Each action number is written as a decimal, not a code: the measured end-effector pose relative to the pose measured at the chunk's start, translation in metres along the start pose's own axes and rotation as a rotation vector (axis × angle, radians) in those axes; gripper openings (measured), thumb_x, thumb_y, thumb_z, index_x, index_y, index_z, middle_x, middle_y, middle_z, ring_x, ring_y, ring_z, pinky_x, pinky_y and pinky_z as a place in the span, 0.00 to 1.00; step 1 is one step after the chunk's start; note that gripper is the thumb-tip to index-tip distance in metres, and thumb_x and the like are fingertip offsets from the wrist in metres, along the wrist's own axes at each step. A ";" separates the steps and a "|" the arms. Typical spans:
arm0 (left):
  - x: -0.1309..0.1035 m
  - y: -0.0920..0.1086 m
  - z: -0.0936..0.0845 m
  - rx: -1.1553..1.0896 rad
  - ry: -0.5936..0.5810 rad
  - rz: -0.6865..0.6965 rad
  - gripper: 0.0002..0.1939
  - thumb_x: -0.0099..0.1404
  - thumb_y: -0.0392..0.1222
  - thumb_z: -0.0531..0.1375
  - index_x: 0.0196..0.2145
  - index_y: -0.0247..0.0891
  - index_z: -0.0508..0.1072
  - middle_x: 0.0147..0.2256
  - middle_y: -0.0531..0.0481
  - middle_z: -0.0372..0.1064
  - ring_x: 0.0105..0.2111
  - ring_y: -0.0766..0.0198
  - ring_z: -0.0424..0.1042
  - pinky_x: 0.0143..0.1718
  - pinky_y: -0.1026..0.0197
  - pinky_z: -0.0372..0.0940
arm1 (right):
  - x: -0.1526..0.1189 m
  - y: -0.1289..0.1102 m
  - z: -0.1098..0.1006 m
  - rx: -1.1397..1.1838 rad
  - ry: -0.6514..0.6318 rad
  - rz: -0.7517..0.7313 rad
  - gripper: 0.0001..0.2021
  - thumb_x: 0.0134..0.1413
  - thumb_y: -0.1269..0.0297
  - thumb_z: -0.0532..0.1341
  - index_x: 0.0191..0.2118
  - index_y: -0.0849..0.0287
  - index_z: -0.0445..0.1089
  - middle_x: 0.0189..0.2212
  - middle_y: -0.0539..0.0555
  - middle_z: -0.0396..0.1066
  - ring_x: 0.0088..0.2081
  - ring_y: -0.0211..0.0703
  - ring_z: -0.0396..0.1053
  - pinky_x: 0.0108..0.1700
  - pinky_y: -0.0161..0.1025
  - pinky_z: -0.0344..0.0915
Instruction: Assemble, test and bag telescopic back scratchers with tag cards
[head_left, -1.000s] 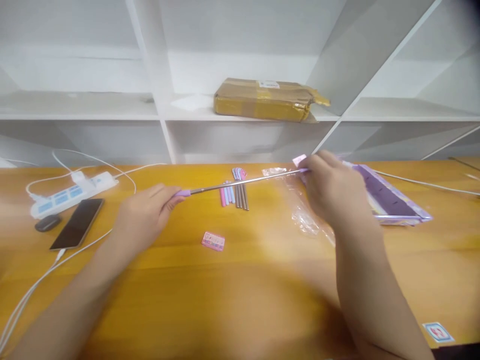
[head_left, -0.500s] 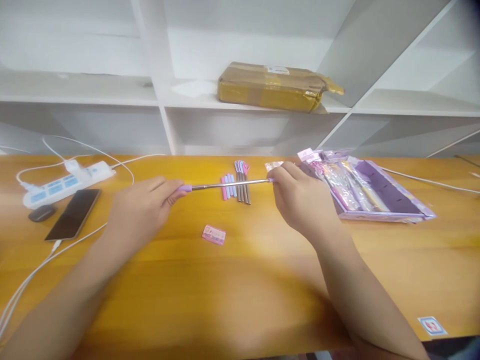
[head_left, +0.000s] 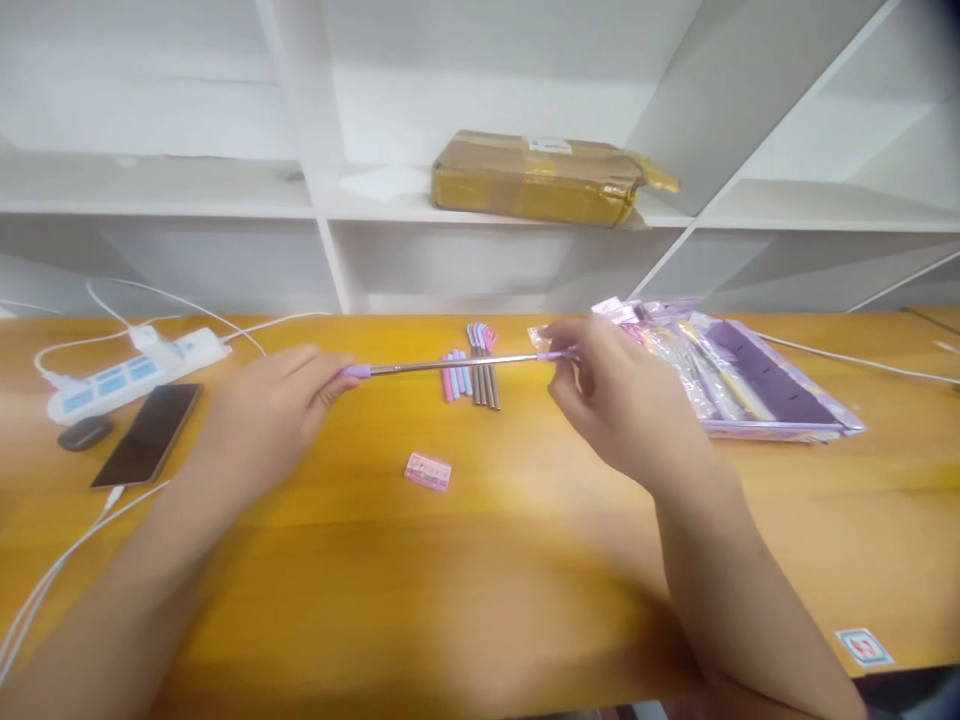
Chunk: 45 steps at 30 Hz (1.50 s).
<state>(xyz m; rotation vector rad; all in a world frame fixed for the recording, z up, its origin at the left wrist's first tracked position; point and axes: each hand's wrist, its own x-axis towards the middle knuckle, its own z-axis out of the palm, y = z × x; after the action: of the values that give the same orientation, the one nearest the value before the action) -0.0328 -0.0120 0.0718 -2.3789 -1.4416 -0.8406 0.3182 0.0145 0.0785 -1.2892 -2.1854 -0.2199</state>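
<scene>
Bright overall; pale glare on desk (head_left: 495, 560), soft shadows; hands slightly blurred, prob. motion.

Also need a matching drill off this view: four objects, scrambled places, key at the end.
1. thin silver metal rod with purple ends
2. brown taped cardboard box
3. dark-screened flat phone
4. small pink patterned card

A. beside the white plastic power strip
B. on the orange-brown wooden table, between the forearms
C. up on the white shelf
D. held between left hand and right hand

Pairs: 1-D, 2-C, 3-A, 4-B
</scene>
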 end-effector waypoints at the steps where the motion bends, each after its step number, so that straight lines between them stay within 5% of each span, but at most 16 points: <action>1: 0.001 -0.001 -0.001 0.024 -0.003 0.006 0.15 0.78 0.52 0.55 0.45 0.43 0.77 0.38 0.48 0.79 0.37 0.55 0.76 0.39 0.54 0.65 | 0.000 0.001 -0.003 0.048 0.006 0.041 0.16 0.65 0.68 0.57 0.56 0.55 0.66 0.43 0.55 0.75 0.31 0.40 0.69 0.32 0.38 0.58; 11: -0.001 0.002 -0.009 0.115 0.046 0.075 0.09 0.78 0.47 0.57 0.46 0.43 0.75 0.37 0.49 0.78 0.37 0.56 0.77 0.39 0.54 0.66 | 0.001 0.012 -0.022 -0.013 0.036 0.219 0.10 0.64 0.55 0.65 0.38 0.55 0.68 0.24 0.50 0.68 0.26 0.42 0.65 0.31 0.40 0.55; 16: -0.003 -0.005 -0.012 0.092 0.044 0.069 0.07 0.77 0.45 0.58 0.49 0.47 0.75 0.41 0.50 0.80 0.41 0.56 0.79 0.41 0.53 0.68 | 0.000 0.020 -0.029 0.264 -0.058 0.211 0.18 0.66 0.43 0.63 0.38 0.55 0.69 0.27 0.52 0.71 0.27 0.41 0.66 0.29 0.39 0.58; 20: -0.002 -0.009 -0.014 0.081 0.022 0.090 0.08 0.77 0.45 0.58 0.49 0.48 0.76 0.41 0.50 0.80 0.39 0.56 0.78 0.41 0.53 0.68 | 0.002 0.024 -0.032 0.384 -0.168 0.194 0.20 0.71 0.43 0.56 0.37 0.55 0.68 0.28 0.52 0.70 0.27 0.41 0.65 0.28 0.39 0.59; 30: -0.005 -0.003 -0.006 0.124 0.021 0.113 0.08 0.77 0.43 0.58 0.49 0.45 0.77 0.40 0.49 0.80 0.36 0.59 0.79 0.36 0.57 0.68 | 0.003 0.010 0.004 -0.181 0.076 0.105 0.24 0.77 0.50 0.44 0.36 0.58 0.68 0.23 0.52 0.63 0.24 0.40 0.57 0.29 0.39 0.45; 38: -0.006 -0.002 -0.015 0.067 -0.018 0.132 0.09 0.77 0.43 0.57 0.48 0.47 0.78 0.40 0.50 0.81 0.35 0.59 0.79 0.35 0.57 0.69 | -0.001 0.013 0.006 -0.291 0.115 0.062 0.32 0.76 0.41 0.40 0.37 0.60 0.71 0.21 0.52 0.63 0.22 0.38 0.53 0.28 0.39 0.40; 45: -0.012 0.038 0.008 0.056 -0.083 0.152 0.13 0.79 0.44 0.54 0.45 0.42 0.78 0.30 0.52 0.76 0.26 0.65 0.72 0.24 0.60 0.55 | -0.013 -0.039 0.030 -0.287 -0.026 -0.181 0.29 0.78 0.46 0.42 0.31 0.59 0.65 0.22 0.52 0.64 0.21 0.38 0.54 0.27 0.40 0.40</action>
<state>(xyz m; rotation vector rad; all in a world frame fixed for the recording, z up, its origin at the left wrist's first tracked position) -0.0017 -0.0357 0.0615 -2.4704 -1.2752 -0.6636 0.2779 -0.0026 0.0527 -1.2458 -2.3578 -0.6102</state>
